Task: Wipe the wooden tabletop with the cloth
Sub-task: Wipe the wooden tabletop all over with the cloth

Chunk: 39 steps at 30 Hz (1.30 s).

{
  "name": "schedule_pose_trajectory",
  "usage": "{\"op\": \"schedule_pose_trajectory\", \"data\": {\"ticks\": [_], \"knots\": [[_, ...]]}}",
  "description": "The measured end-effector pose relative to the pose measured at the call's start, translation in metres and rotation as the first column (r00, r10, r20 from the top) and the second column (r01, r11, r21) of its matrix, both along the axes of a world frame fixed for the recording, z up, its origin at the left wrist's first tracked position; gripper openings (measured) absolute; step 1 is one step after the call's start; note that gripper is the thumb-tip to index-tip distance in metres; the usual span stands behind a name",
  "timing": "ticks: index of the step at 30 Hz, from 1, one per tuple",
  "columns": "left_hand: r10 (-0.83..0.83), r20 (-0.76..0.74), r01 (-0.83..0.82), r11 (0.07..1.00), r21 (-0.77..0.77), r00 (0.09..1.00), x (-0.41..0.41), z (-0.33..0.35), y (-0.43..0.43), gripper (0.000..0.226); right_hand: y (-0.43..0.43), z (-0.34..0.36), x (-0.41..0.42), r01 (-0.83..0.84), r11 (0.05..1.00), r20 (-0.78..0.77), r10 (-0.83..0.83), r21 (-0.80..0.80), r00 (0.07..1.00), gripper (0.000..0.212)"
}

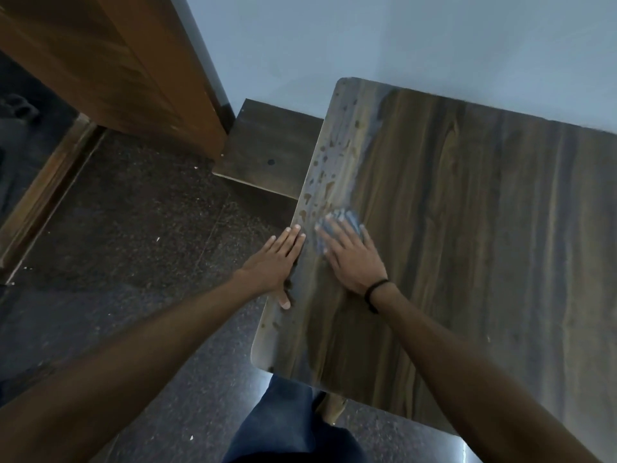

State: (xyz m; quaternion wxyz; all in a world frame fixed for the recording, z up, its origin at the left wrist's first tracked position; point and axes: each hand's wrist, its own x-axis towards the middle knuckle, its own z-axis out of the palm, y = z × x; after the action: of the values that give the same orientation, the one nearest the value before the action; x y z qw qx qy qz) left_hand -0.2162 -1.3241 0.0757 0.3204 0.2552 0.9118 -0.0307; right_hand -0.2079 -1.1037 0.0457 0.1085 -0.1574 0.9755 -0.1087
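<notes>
The right hand lies flat, fingers spread, pressing the blue-grey cloth onto the wooden worktop; its grip is open, the cloth bunched under and just beyond the fingertips. Left of that grip, the left hand rests flat and open on the worktop's edge, holding nothing. Beyond the cloth, water droplets dot the surface.

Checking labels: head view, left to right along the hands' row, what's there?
Floor → left hand on the tabletop edge → cloth under the right hand → tabletop.
</notes>
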Motion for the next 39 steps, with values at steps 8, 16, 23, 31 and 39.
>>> {"op": "schedule_pose_trajectory", "data": {"ticks": [8, 16, 23, 31, 39], "knots": [[0.046, 0.043, -0.05, 0.994, 0.096, 0.998, -0.067, 0.011, 0.014, 0.153, 0.006, 0.007, -0.041, 0.207, 0.978, 0.035, -0.206, -0.036, 0.978, 0.052], [-0.002, 0.04, -0.002, 0.996, 0.087, 0.999, -0.083, 0.0, 0.012, 0.154, 0.035, 0.011, -0.074, 0.256, 0.966, 0.082, -0.252, -0.042, 0.964, 0.052], [0.027, 0.073, -0.036, 0.992, 0.124, 0.997, -0.095, 0.005, 0.018, 0.146, 0.044, 0.001, -0.056, 0.074, 0.997, -0.003, -0.074, 0.014, 0.997, 0.052], [0.069, 0.018, -0.071, 0.982, 0.176, 0.997, -0.172, 0.011, 0.046, 0.144, 0.035, 0.005, -0.093, 0.113, 0.993, 0.006, -0.113, -0.012, 0.994, 0.052], [-0.032, 0.024, 0.029, 0.994, 0.105, 0.999, -0.189, -0.002, 0.04, 0.147, 0.03, 0.009, -0.161, 0.236, 0.971, 0.073, -0.233, -0.044, 0.97, 0.052]]}}
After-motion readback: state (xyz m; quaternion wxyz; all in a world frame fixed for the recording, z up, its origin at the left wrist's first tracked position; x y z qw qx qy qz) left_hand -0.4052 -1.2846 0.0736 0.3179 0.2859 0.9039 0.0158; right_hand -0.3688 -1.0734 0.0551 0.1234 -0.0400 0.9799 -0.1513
